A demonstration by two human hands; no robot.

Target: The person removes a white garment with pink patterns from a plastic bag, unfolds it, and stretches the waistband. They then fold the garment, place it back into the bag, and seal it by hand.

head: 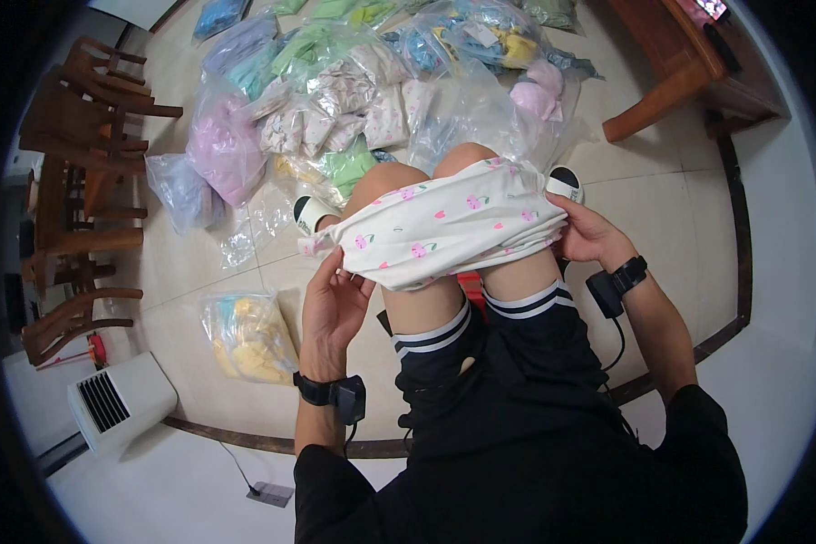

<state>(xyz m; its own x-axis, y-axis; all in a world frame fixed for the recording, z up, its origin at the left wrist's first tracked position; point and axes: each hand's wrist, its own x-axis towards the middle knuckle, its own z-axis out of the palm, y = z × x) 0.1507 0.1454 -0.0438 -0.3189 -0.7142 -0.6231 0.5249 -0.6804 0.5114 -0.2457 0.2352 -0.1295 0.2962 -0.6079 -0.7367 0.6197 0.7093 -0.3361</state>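
Note:
A white cloth garment (449, 221) with pink cherries and hearts lies stretched across my bare legs, just below the knees. My left hand (336, 299) grips its left end, thumb on top, near a small gathered edge. At the garment's right end, my right hand (588, 231) pinches the bunched fabric, with some fingers hidden beneath it. Both wrists wear black strapped devices with cables. Beyond my knees, white patterned garments (353, 95) in clear plastic lie heaped on the floor.
Bags of pink (228, 149), lilac (183, 194) and blue clothes (462, 41) cover the tiles ahead. A bag of yellow clothes (251, 340) lies at left. Wooden chairs (85, 316) and a white appliance (122, 401) stand farther left; a wooden table leg (659, 102) is at right.

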